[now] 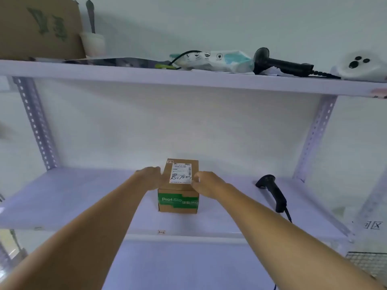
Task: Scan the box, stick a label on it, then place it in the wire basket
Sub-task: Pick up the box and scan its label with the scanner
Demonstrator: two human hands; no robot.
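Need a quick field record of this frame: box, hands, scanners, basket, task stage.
box: small cardboard box upright on the middle shelf, green band on its front
label: white printed label with handwriting on the box top
left hand: left hand against the box's left top edge
right hand: right hand against the right top edge, beside the label
scanners: one scanner lying on the middle shelf right of the box, untouched; another scanner on the top shelf
basket: wire basket at lower right, mostly out of frame
stage: box not yet in basket
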